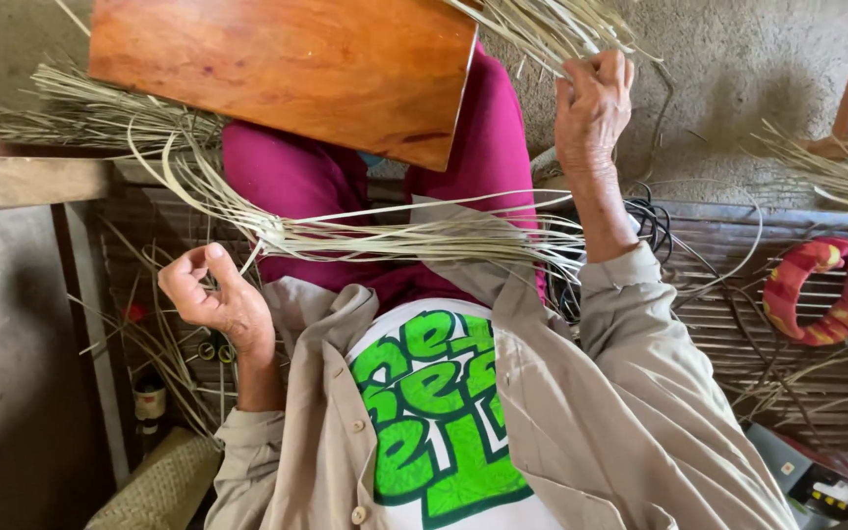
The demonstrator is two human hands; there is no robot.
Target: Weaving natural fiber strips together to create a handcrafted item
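My right hand (pixel 593 103) is raised and closed around the upper ends of pale dried straw strips (pixel 542 29). The strips fan out over the concrete floor. A tied bundle of straw strips (pixel 424 238) lies across my lap over magenta trousers (pixel 296 177). My left hand (pixel 216 294) is curled beside the bundle's knotted end, with thumb and fingers pinching a thin strand. A polished brown wooden board (pixel 287 69) rests on my knees beyond the bundle.
I sit on a slatted bamboo platform (pixel 738 324). A red and yellow ring (pixel 821 290) lies on it at right, black cables (pixel 652 221) run by my right forearm. More straw (pixel 90 113) lies at left by a wooden beam (pixel 22 182). A woven mat (pixel 164 486) is lower left.
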